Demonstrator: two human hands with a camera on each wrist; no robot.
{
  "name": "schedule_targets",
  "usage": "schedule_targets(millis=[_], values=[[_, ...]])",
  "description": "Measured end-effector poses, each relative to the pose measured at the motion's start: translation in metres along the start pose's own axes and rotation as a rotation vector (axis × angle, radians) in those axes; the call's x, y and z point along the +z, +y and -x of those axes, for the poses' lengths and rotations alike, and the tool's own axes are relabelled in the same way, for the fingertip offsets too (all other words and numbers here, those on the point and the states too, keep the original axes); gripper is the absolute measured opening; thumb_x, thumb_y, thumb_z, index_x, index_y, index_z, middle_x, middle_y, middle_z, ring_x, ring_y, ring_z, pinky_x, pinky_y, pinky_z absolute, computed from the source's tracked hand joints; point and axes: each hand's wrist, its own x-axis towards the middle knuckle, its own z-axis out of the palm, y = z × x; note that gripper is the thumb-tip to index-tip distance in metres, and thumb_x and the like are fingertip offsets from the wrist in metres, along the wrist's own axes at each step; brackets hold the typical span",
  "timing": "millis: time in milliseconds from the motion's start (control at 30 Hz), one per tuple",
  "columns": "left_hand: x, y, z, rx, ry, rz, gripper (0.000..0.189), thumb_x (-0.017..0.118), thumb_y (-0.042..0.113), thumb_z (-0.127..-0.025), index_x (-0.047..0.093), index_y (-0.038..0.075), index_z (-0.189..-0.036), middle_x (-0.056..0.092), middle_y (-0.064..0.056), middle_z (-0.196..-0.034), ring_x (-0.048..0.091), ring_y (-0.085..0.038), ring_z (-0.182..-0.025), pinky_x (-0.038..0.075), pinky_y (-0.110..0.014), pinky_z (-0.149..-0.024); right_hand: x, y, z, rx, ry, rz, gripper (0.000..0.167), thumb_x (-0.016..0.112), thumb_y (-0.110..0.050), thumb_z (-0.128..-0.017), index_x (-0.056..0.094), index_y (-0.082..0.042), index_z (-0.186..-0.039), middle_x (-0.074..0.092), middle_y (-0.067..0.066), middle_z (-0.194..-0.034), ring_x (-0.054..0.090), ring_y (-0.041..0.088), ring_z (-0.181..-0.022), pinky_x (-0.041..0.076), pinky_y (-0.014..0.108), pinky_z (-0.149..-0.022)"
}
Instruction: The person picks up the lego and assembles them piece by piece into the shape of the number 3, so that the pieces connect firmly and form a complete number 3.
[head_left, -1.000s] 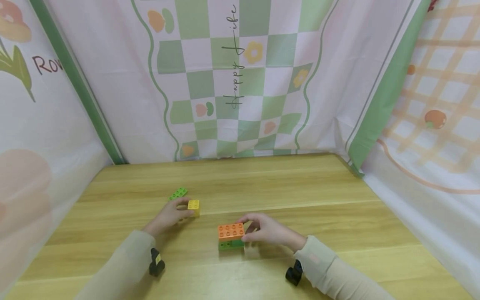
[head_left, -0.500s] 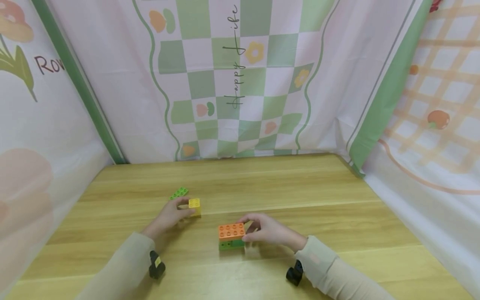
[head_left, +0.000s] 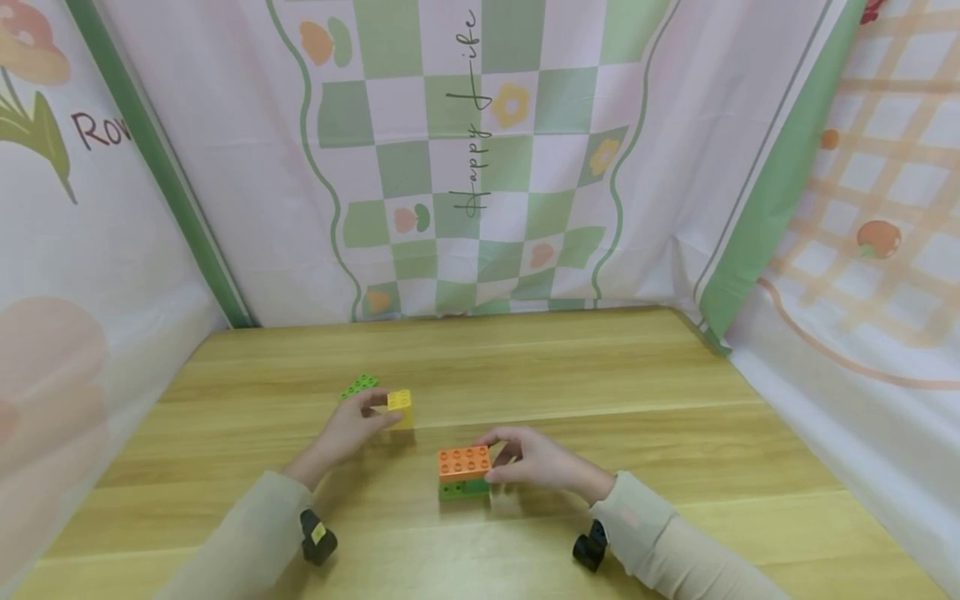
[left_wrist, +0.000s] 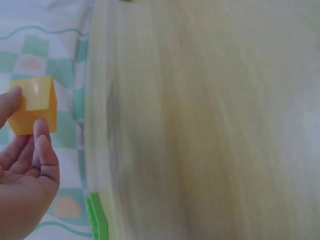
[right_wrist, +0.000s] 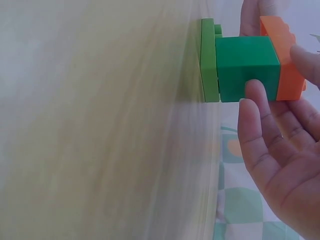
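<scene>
Left of the orange-and-green plastic stack (head_left: pixel 463 472) and farther from my body, a yellow plastic cube-shaped block (head_left: pixel 402 406) sits pinched in my left fingers (left_wrist: pixel 47 157), studs up, seemingly lifted off the wood-grained counter (head_left: pixel 600 375). From those fingers the stack lies to the right and nearer me, a short gap away; I judge that this slant matters most for moving the block. An oblong orange brick (head_left: pixel 457 463) tops it, long axis left to right; the dark green block (right_wrist: pixel 245 55) beneath stands toward the right end of a flat light-green base plate (right_wrist: pixel 209 60). My right fingers (right_wrist: pixel 251 125) are closed round the stack's right end. A loose light-green studded plate (head_left: pixel 363 382) lies just beyond my left fingers.
</scene>
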Motion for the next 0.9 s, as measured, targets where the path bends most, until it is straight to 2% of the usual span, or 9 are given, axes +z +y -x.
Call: schedule_targets(millis=[267, 500, 633, 767, 900], values=[[0.008, 0.012, 0.003, 0.014, -0.001, 0.047, 0.053, 0.07, 0.027, -0.082, 0.051, 0.0, -0.124, 0.054, -0.015, -0.12, 0.057, -0.022, -0.093, 0.05, -0.035, -0.077, 0.0, 0.0, 0.0, 0.006, -0.002, -0.014, 0.04, 0.069, -0.012, -0.083, 0.057, -0.006, -0.121, 0.057, 0.009, -0.109, 0.06, 0.021, -0.084, 0.051, 0.032, -0.067], [0.018, 0.026, 0.008, 0.059, -0.027, 0.098, 0.049, 0.071, 0.023, -0.081, 0.053, 0.0, -0.121, 0.057, -0.013, -0.116, 0.058, -0.02, -0.088, 0.05, -0.032, -0.075, 0.001, -0.001, 0.0, 0.001, 0.004, -0.005, 0.04, 0.069, -0.012, -0.083, 0.056, -0.005, -0.12, 0.057, 0.01, -0.108, 0.061, 0.021, -0.084, 0.051, 0.031, -0.068], [0.024, 0.034, 0.013, 0.096, -0.034, 0.098, 0.048, 0.072, 0.023, -0.081, 0.055, 0.0, -0.119, 0.058, -0.011, -0.112, 0.059, -0.018, -0.086, 0.051, -0.032, -0.074, 0.001, -0.001, 0.0, -0.005, 0.0, -0.013, 0.04, 0.068, -0.012, -0.083, 0.056, -0.005, -0.12, 0.057, 0.011, -0.108, 0.061, 0.022, -0.084, 0.051, 0.032, -0.069], [0.031, 0.043, 0.018, 0.125, -0.043, 0.084, 0.048, 0.072, 0.025, -0.08, 0.056, 0.002, -0.118, 0.06, -0.008, -0.11, 0.059, -0.017, -0.084, 0.051, -0.031, -0.072, 0.0, -0.002, 0.0, -0.01, -0.003, -0.016, 0.039, 0.068, -0.012, -0.084, 0.056, -0.004, -0.12, 0.054, 0.01, -0.116, 0.061, 0.022, -0.084, 0.051, 0.031, -0.07], [0.039, 0.052, 0.024, 0.158, -0.067, 0.076, 0.048, 0.072, 0.027, -0.08, 0.056, 0.002, -0.118, 0.06, -0.008, -0.109, 0.058, -0.017, -0.083, 0.05, -0.03, -0.07, 0.0, -0.001, 0.0, -0.008, -0.006, -0.01, 0.039, 0.068, -0.012, -0.084, 0.056, -0.004, -0.12, 0.054, 0.01, -0.115, 0.061, 0.021, -0.084, 0.052, 0.031, -0.069]])
